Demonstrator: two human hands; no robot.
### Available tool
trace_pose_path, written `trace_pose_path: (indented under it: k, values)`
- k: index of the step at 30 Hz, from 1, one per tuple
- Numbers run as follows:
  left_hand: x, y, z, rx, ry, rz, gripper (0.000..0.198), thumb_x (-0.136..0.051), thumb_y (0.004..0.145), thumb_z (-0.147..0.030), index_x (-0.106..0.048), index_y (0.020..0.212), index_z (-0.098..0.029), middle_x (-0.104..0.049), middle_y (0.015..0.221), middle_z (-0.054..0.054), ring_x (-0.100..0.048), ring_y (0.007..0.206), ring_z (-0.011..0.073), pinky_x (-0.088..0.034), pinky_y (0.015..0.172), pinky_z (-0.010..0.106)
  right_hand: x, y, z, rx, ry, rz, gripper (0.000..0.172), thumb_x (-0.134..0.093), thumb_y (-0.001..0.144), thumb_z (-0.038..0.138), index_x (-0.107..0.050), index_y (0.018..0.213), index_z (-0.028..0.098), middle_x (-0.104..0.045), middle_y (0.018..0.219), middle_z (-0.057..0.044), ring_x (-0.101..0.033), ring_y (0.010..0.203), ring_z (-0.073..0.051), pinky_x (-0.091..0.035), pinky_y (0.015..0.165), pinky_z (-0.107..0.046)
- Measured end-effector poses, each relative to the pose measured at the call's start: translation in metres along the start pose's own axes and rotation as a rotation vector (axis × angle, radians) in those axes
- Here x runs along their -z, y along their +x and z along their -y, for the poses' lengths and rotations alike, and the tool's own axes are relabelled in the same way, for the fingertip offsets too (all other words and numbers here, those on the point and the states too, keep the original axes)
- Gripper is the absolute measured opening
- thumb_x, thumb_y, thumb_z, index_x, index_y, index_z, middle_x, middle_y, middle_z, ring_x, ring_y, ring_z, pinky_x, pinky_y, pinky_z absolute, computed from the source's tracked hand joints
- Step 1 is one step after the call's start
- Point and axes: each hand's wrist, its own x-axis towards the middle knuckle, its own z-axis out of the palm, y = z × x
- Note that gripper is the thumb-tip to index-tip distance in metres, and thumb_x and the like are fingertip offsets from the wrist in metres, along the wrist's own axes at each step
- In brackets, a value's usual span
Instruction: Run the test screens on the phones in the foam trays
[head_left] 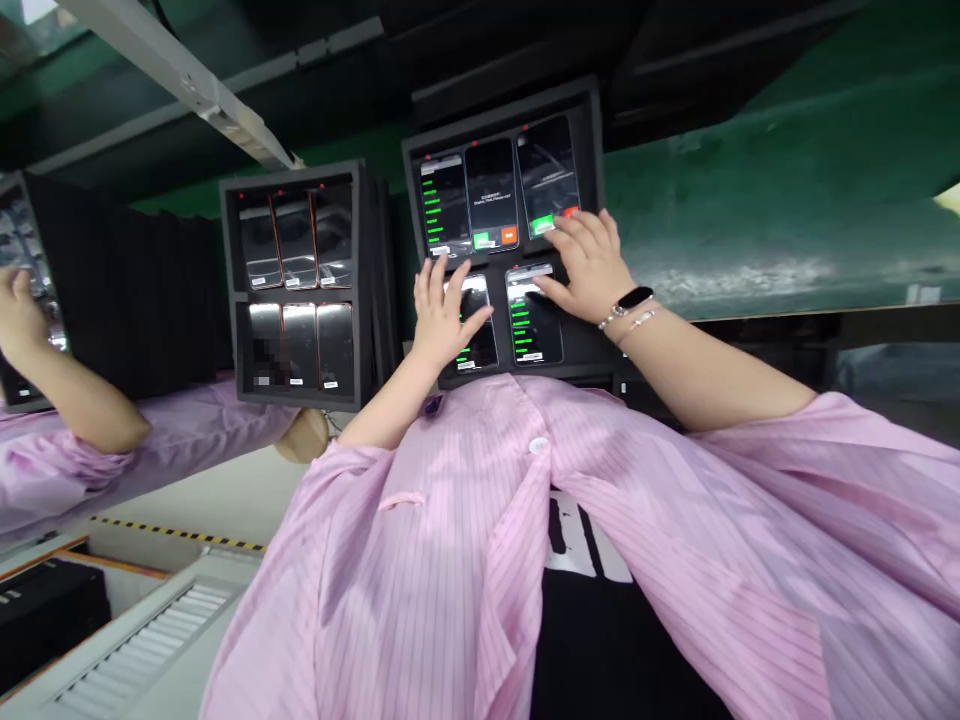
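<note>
Touching phones (491, 190), tray (504, 112), left hand (442, 318), right hand (590, 265)

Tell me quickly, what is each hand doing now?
Left hand: open, flat on a lower phone, holding nothing.
Right hand: open, fingers on the upper right phone, holding nothing.

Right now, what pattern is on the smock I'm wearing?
The smock is pink with fine stripes; head view.

Dim scene, glowing screens, edges warped, slightly soft.
</note>
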Motion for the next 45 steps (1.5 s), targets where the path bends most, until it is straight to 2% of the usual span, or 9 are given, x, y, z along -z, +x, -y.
trace_pose_path:
  k: [5,9,12,18,21,26,31,38,45]
  values:
    - [0.011,-0.094,0.001,0.026,0.048,0.142,0.074,-0.050,0.097,-0.077,-0.055,0.150,-0.024,-0.035,0.170,0.017,-0.016,0.165,0.0400,-0.019,0.132,0.066,-0.004,-0.085,0.036,0.073,0.017,0.088,0.057,-0.048,0.102,0.060,-0.060,0.144,0.024,-0.051,0.162,-0.014,-0.035,0.156,-0.039,-0.016,0.129,-0.069]
    - [0.002,-0.128,0.002,0.084,0.060,0.156,0.073,-0.048,0.098,-0.076,-0.059,0.147,-0.022,-0.038,0.167,0.020,-0.019,0.163,0.0418,-0.026,0.129,0.068,-0.015,-0.135,0.049,0.060,0.043,0.101,0.053,-0.045,0.105,0.054,-0.064,0.139,0.018,-0.059,0.154,-0.018,-0.045,0.150,-0.039,-0.022,0.126,-0.072]
    - [-0.001,-0.121,0.002,0.116,0.094,0.139,0.070,-0.049,0.099,-0.074,-0.063,0.143,-0.022,-0.035,0.169,0.019,-0.014,0.163,0.0450,-0.022,0.128,0.073,-0.018,-0.131,0.049,0.039,0.065,0.091,0.051,-0.044,0.105,0.049,-0.064,0.138,0.014,-0.067,0.144,-0.019,-0.049,0.147,-0.039,-0.021,0.126,-0.074]
    - [0.003,-0.062,0.017,0.141,0.100,0.116,0.068,-0.054,0.095,-0.076,-0.068,0.140,-0.026,-0.031,0.173,0.016,-0.009,0.164,0.0480,-0.014,0.128,0.077,-0.017,-0.069,0.042,-0.063,0.076,0.070,0.043,-0.045,0.101,0.035,-0.063,0.135,0.014,-0.067,0.142,-0.018,-0.045,0.150,-0.040,-0.016,0.127,-0.077]
    - [0.005,-0.045,0.024,0.135,0.082,0.091,0.070,-0.053,0.094,-0.078,-0.069,0.138,-0.027,-0.031,0.173,0.015,-0.009,0.164,0.0485,-0.016,0.128,0.076,-0.013,-0.055,0.044,-0.070,0.087,0.066,0.042,-0.046,0.100,0.033,-0.063,0.134,0.015,-0.067,0.143,-0.017,-0.046,0.149,-0.040,-0.016,0.127,-0.077]
    - [0.007,-0.061,0.018,0.056,0.064,0.057,0.074,-0.049,0.097,-0.077,-0.057,0.149,-0.025,-0.035,0.171,0.016,-0.019,0.163,0.0398,-0.023,0.131,0.065,-0.005,-0.079,0.057,0.022,0.094,-0.020,0.044,-0.046,0.103,0.041,-0.061,0.135,0.016,-0.063,0.149,-0.017,-0.045,0.151,-0.035,-0.022,0.131,-0.066]
    - [-0.004,-0.085,0.011,0.107,0.042,0.089,0.075,-0.049,0.099,-0.074,-0.052,0.150,-0.020,-0.033,0.172,0.019,-0.029,0.160,0.0400,-0.031,0.128,0.064,-0.022,-0.109,0.060,0.031,0.053,-0.038,0.046,-0.049,0.102,0.045,-0.060,0.137,0.017,-0.063,0.150,-0.016,-0.047,0.150,-0.036,-0.027,0.129,-0.065]
    - [-0.011,-0.086,0.011,0.091,-0.009,0.077,0.069,-0.043,0.103,-0.072,-0.050,0.149,-0.020,-0.026,0.175,0.021,-0.044,0.155,0.0369,-0.048,0.118,0.056,-0.030,-0.105,0.065,-0.002,0.017,-0.020,0.057,-0.050,0.102,0.046,-0.052,0.151,0.017,-0.057,0.156,-0.016,-0.044,0.152,-0.036,-0.024,0.130,-0.065]
    - [-0.011,-0.088,0.012,0.096,-0.039,0.052,0.068,-0.046,0.103,-0.071,-0.049,0.148,-0.020,-0.028,0.174,0.021,-0.050,0.152,0.0340,-0.056,0.112,0.051,-0.032,-0.105,0.065,-0.002,-0.027,-0.043,0.066,-0.052,0.101,0.055,-0.050,0.154,0.016,-0.055,0.158,-0.019,-0.043,0.153,-0.040,-0.023,0.128,-0.068]
